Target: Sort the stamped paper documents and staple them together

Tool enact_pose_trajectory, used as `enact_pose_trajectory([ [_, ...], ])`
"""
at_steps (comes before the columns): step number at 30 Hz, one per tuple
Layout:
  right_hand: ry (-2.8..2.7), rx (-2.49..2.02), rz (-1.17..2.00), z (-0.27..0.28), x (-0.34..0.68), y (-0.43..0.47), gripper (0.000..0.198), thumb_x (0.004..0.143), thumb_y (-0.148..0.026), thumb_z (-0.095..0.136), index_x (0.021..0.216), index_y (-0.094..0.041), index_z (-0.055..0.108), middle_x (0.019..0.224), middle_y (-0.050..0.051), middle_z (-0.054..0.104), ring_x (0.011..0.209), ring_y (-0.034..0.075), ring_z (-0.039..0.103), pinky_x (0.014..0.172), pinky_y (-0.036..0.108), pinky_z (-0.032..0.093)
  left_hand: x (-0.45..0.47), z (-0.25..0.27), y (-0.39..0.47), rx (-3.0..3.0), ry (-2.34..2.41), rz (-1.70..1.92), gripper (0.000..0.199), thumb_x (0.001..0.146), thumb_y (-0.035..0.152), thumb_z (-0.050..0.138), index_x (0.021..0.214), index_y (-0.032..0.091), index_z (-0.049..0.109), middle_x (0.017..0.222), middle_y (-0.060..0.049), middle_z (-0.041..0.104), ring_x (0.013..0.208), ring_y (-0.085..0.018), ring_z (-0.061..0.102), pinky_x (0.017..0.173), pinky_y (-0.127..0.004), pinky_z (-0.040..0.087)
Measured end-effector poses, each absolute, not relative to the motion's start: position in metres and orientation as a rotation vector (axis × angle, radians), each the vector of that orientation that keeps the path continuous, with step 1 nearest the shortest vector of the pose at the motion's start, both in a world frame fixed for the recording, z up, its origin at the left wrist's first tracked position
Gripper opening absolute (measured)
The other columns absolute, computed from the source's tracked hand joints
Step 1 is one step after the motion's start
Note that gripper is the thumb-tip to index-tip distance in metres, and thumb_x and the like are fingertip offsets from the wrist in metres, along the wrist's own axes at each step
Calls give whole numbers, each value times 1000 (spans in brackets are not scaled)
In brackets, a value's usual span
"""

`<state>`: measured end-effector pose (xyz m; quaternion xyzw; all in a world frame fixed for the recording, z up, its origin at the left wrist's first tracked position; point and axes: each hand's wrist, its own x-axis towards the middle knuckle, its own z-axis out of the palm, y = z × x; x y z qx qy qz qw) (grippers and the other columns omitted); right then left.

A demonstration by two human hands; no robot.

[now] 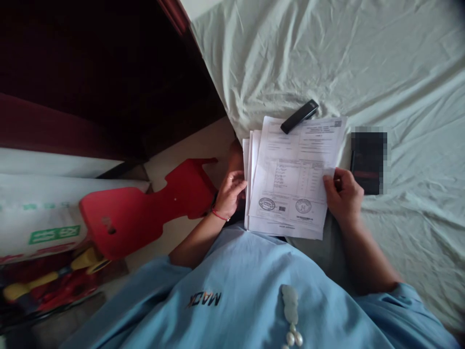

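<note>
One paper stack [290, 194], one stapler [299, 116], one phone [367, 162]

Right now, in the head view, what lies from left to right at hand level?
Red plastic piece → left hand → stack of papers → right hand → dark blurred flat object → pale bed sheet.

The light blue shirt [240, 295] carries dark letters that read "MACK", seen upside down from the head view. The top sheet of the paper stack [290, 184] bears printed lines, two round stamps and a small square code, all too small to read. The green label on the white sack [54, 235] is blurred beyond reading.
</note>
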<state>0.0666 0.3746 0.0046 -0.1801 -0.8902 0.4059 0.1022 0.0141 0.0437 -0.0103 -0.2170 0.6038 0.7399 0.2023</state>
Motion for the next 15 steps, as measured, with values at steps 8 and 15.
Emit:
enact_pose_trajectory([
  [8,-2627,-444,1268,9,69,377,42,97,-38,59,136,-22,70,73,-2,64,54,15,53,57,32,48,20,-16,40,-397,1893,2065,42,76,35,94,112,25,74,97,-2,71,89,-19,64,82,-28,49],
  [15,-2735,-292,1341,20,67,377,36,93,-33,54,108,-19,84,69,1,69,58,17,60,62,33,51,12,-18,45,-443,1910,2032,34,71,23,90,100,22,74,93,-2,71,88,-19,64,84,-29,51],
])
